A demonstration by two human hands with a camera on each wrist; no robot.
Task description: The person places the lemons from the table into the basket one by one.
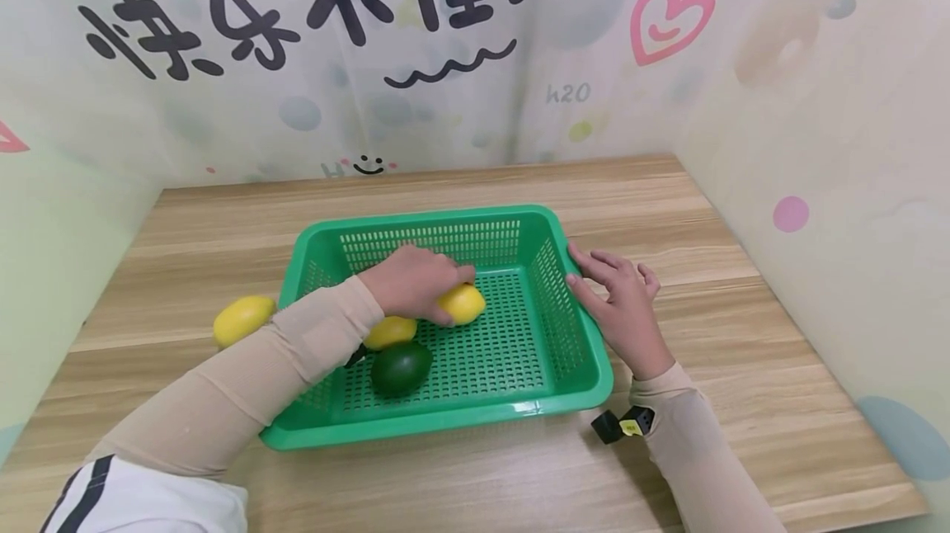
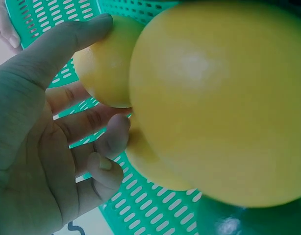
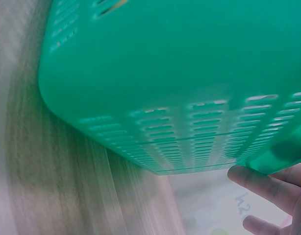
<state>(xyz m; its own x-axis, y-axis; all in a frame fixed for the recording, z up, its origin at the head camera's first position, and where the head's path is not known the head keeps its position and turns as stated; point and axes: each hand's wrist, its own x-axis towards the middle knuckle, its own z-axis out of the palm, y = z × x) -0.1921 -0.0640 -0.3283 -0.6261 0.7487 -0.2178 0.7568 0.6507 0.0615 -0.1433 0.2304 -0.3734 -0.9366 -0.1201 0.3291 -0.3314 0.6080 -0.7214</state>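
Note:
My left hand (image 1: 416,281) reaches into the green plastic basket (image 1: 438,416) and pinches a lemon (image 1: 463,304) between thumb and fingers. In the left wrist view, that lemon (image 2: 106,63) sits between the thumb and the stretched fingers. Another lemon (image 2: 214,98) fills much of that view, close to the camera, with a further lemon (image 2: 158,166) partly behind it. Near the basket's left end, a lemon (image 1: 391,333) shows below my forearm, beside a smooth dark green, avocado-like fruit (image 1: 401,369). My right hand (image 1: 623,306) touches the basket's right rim, its fingers loosely spread.
Left of the basket, a loose lemon (image 1: 241,318) lies on the wooden table (image 1: 519,475), partly behind my left sleeve. A wall with printed writing (image 1: 445,120) stands behind the table, and another wall (image 1: 839,186) rises at the right. A small black device (image 1: 623,424) is on my right wrist.

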